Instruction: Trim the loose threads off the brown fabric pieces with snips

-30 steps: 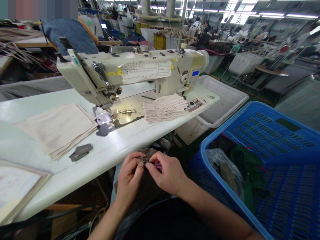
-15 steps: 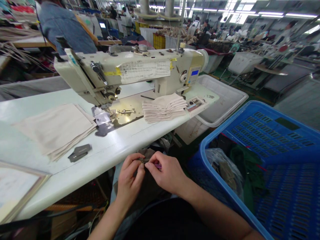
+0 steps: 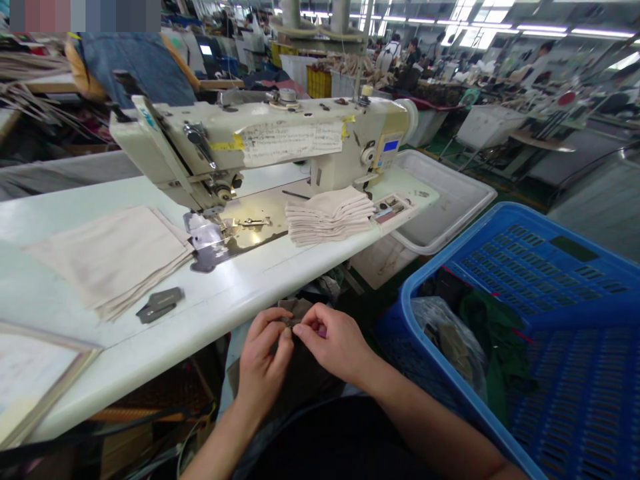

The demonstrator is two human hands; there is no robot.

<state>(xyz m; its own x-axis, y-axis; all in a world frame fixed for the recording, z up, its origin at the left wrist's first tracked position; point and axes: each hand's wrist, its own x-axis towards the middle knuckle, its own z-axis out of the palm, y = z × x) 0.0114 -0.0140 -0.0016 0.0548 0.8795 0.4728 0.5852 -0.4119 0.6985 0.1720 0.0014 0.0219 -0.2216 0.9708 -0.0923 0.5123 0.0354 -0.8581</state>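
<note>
Below the front edge of the table, my left hand (image 3: 266,353) pinches a dark grey-brown piece of cloth (image 3: 306,373) over my lap. My right hand (image 3: 337,343) is closed close beside it, fingertips almost meeting those of the left. A small purple-handled tool (image 3: 322,333) peeks out between its fingers; most of it is hidden, so its kind is unclear. Above the hands stands a sewing machine (image 3: 280,143) on a pale table (image 3: 220,303). One stack of beige cloth pieces (image 3: 115,257) lies left of its needle area, and a folded beige pile (image 3: 327,217) lies to the right.
A dark grey flat piece (image 3: 160,305) and a framed sheet (image 3: 40,380) lie on the table's left side. At my right is a blue plastic basket (image 3: 407,293) holding cloth and a plastic bag. A white bin (image 3: 483,193) stands behind it. Another person (image 3: 135,67) is beyond the machine.
My hands have shifted very slightly to the right, still close together at the cloth. Less of the purple tool shows now. The person beyond the machine has changed posture.
</note>
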